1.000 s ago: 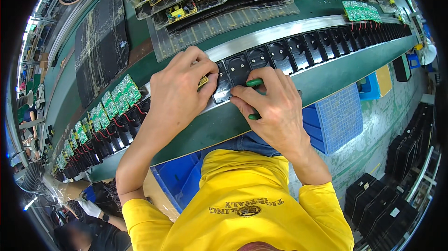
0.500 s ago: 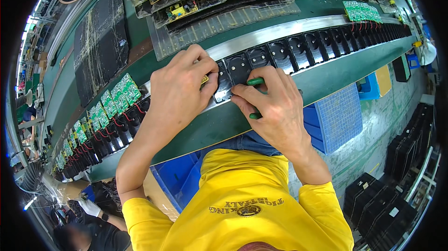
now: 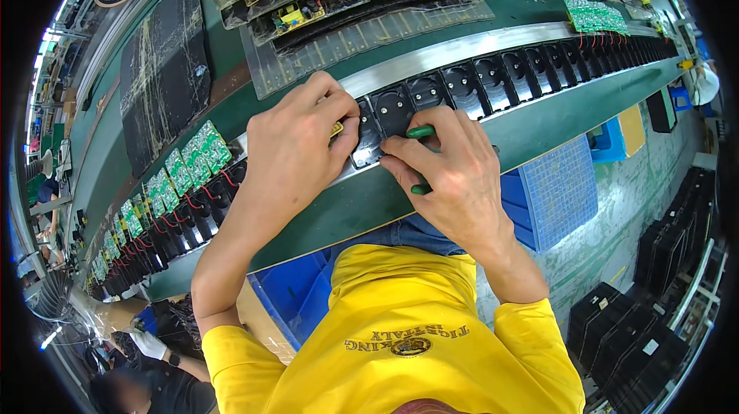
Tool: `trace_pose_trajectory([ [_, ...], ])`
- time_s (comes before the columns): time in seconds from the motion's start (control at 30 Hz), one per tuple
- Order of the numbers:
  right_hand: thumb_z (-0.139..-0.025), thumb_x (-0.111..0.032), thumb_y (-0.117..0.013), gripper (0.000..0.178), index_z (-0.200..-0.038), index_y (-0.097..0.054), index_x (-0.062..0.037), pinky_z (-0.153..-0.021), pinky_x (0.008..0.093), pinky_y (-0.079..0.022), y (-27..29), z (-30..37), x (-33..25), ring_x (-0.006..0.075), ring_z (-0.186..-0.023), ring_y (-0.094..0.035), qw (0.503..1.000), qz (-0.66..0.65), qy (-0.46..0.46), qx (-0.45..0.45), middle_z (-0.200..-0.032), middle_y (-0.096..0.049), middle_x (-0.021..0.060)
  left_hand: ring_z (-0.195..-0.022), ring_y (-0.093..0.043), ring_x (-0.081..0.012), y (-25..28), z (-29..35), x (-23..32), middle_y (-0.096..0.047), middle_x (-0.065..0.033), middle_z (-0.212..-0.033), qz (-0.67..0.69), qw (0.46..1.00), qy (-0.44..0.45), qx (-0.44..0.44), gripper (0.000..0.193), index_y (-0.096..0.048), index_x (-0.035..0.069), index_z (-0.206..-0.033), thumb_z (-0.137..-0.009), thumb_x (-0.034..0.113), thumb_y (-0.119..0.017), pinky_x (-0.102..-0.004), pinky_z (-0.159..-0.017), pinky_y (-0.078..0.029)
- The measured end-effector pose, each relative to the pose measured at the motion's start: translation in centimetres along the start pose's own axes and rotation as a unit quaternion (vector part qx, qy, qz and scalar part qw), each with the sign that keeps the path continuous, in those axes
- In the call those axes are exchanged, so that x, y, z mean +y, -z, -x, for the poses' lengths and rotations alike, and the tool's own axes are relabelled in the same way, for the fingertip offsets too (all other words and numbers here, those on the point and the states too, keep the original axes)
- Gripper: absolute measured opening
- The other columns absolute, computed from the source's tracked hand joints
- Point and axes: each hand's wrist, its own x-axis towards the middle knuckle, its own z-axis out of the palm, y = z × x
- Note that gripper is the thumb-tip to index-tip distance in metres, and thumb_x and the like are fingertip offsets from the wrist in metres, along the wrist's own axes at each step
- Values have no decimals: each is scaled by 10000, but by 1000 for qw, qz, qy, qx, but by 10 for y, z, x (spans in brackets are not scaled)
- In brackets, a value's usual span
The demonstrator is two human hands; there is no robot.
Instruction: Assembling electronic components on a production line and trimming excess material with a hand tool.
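Note:
My left hand (image 3: 304,133) is closed over the row of black plastic housings (image 3: 393,110). A small yellow piece (image 3: 336,129) shows between its thumb and fingers; the rest of what it grips is hidden. My right hand (image 3: 454,164) is closed, with green-handled pliers (image 3: 421,132) tucked into the palm; their jaws are hidden. Its thumb and forefinger pinch together at the lower edge of the housing beside my left fingertips. Whether they hold anything small there cannot be seen.
Green circuit boards (image 3: 206,149) with red wires stand along the row at left; another group (image 3: 596,18) is at far right. Stacked trays of yellow-topped boards (image 3: 296,15) sit beyond the metal rail (image 3: 462,50). Blue bins (image 3: 558,194) stand below the bench. Another person's gloved hand (image 3: 150,345) is at lower left.

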Motion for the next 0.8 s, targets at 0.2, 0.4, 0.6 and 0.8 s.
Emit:
trace_pose_trajectory([
  [0.2,-876,-134,-960,166,-1033,-909,-152,-836,357,-557,2,-1,1,218,-903,-618,1000,3,-1,-7,-1174,-668,27,-853,-702,-208,-3,-3,3,-660,6,-1089,-39,999,-32,8,70,-763,107,-963,-950,81,-827,-345,-693,-550],
  [0.4,-874,-127,-955,250,-1115,-896,-160,-843,352,-551,5,-2,1,223,-902,-619,999,25,13,-21,-1187,-667,29,-890,-693,-211,-8,-1,5,-645,-2,-1129,-23,999,-43,19,82,-757,108,-964,-942,84,-832,-355,-684,-540],
  [0.6,-920,-83,-921,437,-1341,-809,-104,-836,343,-538,23,-26,-15,196,-900,-603,978,-208,-15,-12,-1189,-672,32,-878,-674,-234,-10,-1,5,-622,-30,-1134,-43,998,-40,20,78,-758,105,-960,-932,86,-827,-379,-666,-528],
  [0.8,-1145,-226,-665,284,-1356,-692,-38,-747,317,-470,2,-72,-14,151,-804,-523,768,-635,-75,32,-985,-653,58,-862,-661,-254,-4,4,7,-605,-61,-1118,-68,998,-5,-13,55,-776,106,-965,-932,114,-819,-394,-649,-527],
])
